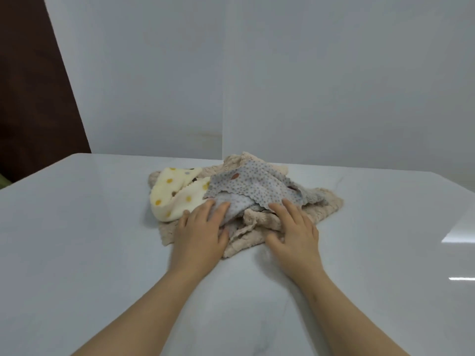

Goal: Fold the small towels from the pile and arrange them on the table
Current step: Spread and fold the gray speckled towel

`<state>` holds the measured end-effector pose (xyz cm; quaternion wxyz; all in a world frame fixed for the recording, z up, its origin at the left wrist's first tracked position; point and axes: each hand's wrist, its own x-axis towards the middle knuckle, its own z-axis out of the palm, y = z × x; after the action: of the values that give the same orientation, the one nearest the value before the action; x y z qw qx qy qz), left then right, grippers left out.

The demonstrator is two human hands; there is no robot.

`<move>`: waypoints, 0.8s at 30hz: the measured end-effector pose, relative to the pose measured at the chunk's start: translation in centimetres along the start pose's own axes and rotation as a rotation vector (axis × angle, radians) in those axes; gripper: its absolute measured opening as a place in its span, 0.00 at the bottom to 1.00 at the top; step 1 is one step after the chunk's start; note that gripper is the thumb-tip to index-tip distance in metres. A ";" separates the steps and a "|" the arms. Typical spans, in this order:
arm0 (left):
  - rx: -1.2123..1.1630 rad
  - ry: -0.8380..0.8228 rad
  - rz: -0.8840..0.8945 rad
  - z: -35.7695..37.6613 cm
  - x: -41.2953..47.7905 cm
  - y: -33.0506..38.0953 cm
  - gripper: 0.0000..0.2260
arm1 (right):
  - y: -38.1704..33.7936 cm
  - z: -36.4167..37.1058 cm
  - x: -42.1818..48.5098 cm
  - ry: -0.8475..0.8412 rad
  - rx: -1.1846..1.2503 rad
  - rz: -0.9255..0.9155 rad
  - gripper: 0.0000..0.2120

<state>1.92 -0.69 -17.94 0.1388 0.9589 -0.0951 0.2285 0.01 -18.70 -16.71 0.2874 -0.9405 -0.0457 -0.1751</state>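
Note:
A loose pile of small towels lies in the middle of the white table (90,253). On top is a grey towel with small dots (253,185). At the left sits a cream towel with coloured polka dots (171,196). Beige knitted towels (326,204) lie underneath and spread to the right. My left hand (201,231) rests flat on the pile's near left side, fingers touching the grey towel. My right hand (294,231) lies flat on the beige towel at the near right, fingertips at the grey towel's scalloped edge. Neither hand grips anything.
The glossy white table stretches wide to both sides and toward me. A pale wall rises just behind the pile. A dark brown panel (30,93) stands at the far left beyond the table's corner.

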 end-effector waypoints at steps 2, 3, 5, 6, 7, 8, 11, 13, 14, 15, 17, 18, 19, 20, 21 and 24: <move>-0.007 0.035 -0.022 -0.3 -1.4 0.2 0.19 | -0.3 -0.3 -1.2 0.079 0.019 0.016 0.26; 0.001 0.063 -0.015 -0.5 -1.9 0.4 0.19 | -0.4 -0.4 -1.5 0.117 0.008 0.023 0.26; 0.010 0.097 -0.006 -0.8 -2.1 0.7 0.19 | -0.5 -0.6 -1.3 0.150 -0.043 0.033 0.27; 0.018 0.120 -0.009 -1.0 -1.9 0.8 0.19 | -0.4 -0.6 -0.9 0.161 -0.078 0.044 0.26; 0.034 0.130 -0.011 -1.2 -1.8 1.0 0.18 | -0.3 -0.6 -0.5 0.177 -0.114 0.050 0.24; 0.055 0.139 -0.009 -1.3 -1.6 1.1 0.18 | -0.3 -0.5 -0.1 0.191 -0.149 0.046 0.23; 0.078 0.189 0.000 -0.9 -1.0 0.7 0.18 | 0.1 0.0 1.3 0.182 -0.238 0.004 0.22; 0.079 0.201 -0.020 -0.6 -0.6 0.4 0.18 | 0.4 0.3 2.2 0.153 -0.265 -0.015 0.21; 0.083 0.219 -0.016 -0.4 -0.4 0.2 0.18 | 0.5 0.4 2.6 0.151 -0.266 -0.024 0.21; 0.086 0.232 -0.007 -0.2 -0.2 0.1 0.18 | 0.7 0.5 2.9 0.161 -0.257 -0.025 0.19; 0.092 0.238 0.005 -0.1 0.0 0.0 0.18 | 1.1 0.8 3.3 0.217 -0.199 -0.010 0.14; 0.091 0.252 0.016 0.0 0.0 0.0 0.18 | 1.3 0.9 3.3 0.258 -0.158 -0.002 0.11; 0.084 0.272 0.029 0.0 0.1 0.0 0.17 | 1.5 0.9 3.4 0.312 -0.121 -0.010 0.10; 0.068 0.285 0.039 -0.1 0.0 0.1 0.16 | 1.6 0.8 3.3 0.374 -0.096 -0.042 0.09; 0.052 0.311 0.054 -0.2 -0.1 0.3 0.15 | 1.6 0.6 3.1 0.429 -0.083 -0.096 0.11; 0.019 0.384 0.130 -0.6 -0.7 0.5 0.15 | 1.1 0.3 1.6 0.539 -0.127 -0.298 0.14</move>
<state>0.95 -0.94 -17.67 0.1303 0.8908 -0.1262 0.4167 1.84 -19.49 -16.97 0.2010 -0.8593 -0.0939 -0.4609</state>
